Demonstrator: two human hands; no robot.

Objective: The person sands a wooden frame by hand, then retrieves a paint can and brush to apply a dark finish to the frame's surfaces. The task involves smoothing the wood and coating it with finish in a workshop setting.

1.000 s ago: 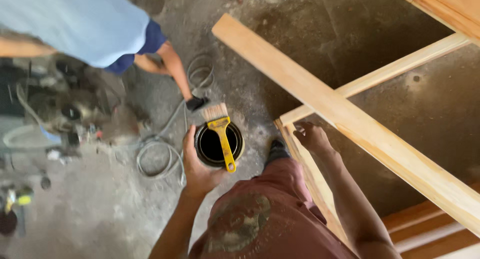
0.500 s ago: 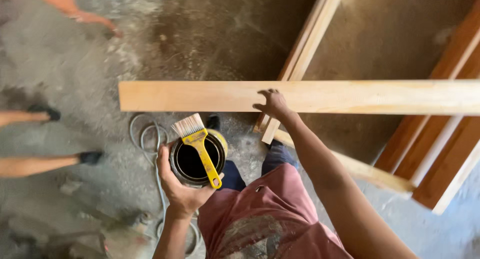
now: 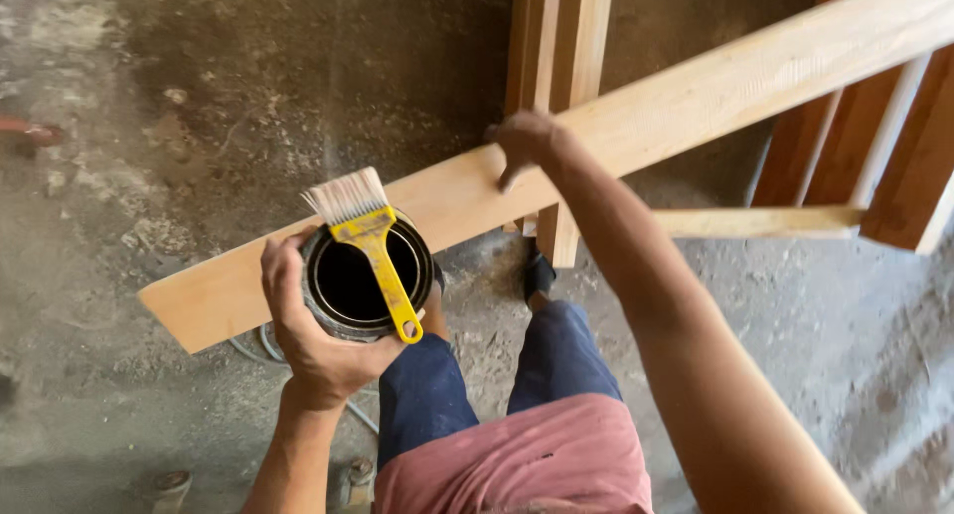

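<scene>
The long plank (image 3: 616, 137) runs out past the picture's upper right corner, so its far end cannot be seen, and the open can (image 3: 366, 276) covers part of its lower edge. The can's inside is too dark to tell its contents. A grey cable (image 3: 253, 347) on the floor (image 3: 149, 107) mostly disappears behind the plank and the left hand (image 3: 308, 340).

packages: we see one round open can (image 3: 366, 281), dark inside, metal rim | labels, signs, screens: we see none

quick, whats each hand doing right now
Left hand: closed around the open can, with the yellow brush lying across its rim.
Right hand: open, fingers resting on the long plank.
</scene>
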